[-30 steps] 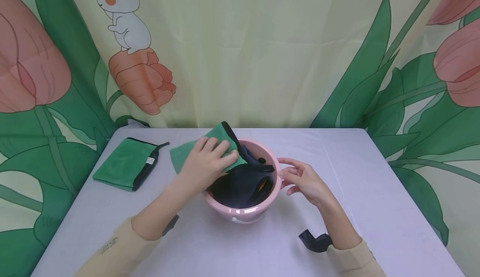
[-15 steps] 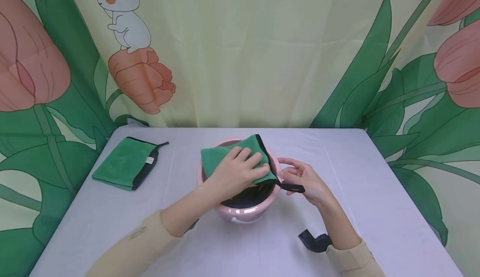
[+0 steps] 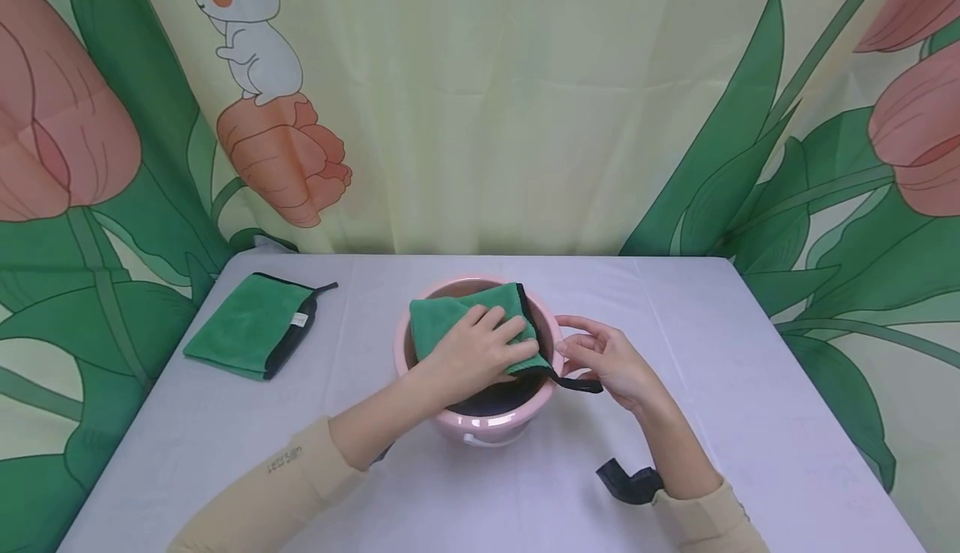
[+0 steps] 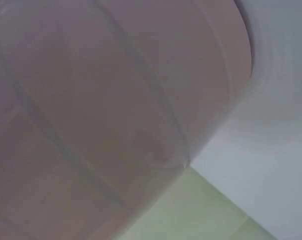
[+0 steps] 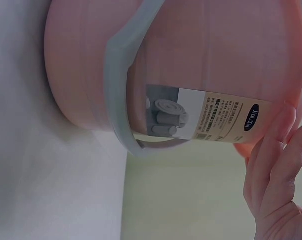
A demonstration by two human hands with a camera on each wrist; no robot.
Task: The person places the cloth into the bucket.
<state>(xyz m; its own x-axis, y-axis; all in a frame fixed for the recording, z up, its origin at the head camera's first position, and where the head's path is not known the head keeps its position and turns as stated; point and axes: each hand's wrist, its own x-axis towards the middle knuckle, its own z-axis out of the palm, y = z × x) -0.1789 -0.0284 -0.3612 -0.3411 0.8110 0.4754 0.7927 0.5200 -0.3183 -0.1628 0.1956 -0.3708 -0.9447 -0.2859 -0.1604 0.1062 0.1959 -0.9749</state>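
In the head view my left hand (image 3: 483, 345) holds a green towel (image 3: 435, 324) with black edging down in the mouth of a pink bucket (image 3: 403, 353). The towel's black hanging loop (image 3: 585, 385) lies over the right rim. Dark contents (image 3: 491, 403) show below the towel, their kind unclear. My right hand (image 3: 603, 361) touches the bucket's right rim with its fingertips; its relaxed fingers (image 5: 270, 170) meet the labelled wall in the right wrist view. The left wrist view shows a pink wall (image 4: 116, 100), my left hand out of sight.
A second folded green towel (image 3: 247, 328) with a black edge and white tag lies at the table's left. The bucket's pale carrying handle (image 5: 118, 75) hangs down its side. A patterned curtain (image 3: 487, 120) stands behind the table (image 3: 675, 328).
My left hand has carried the towel rightward over the bucket, then lowered it into the mouth. The towel's loop has swung over the right rim. My right hand has stayed put.
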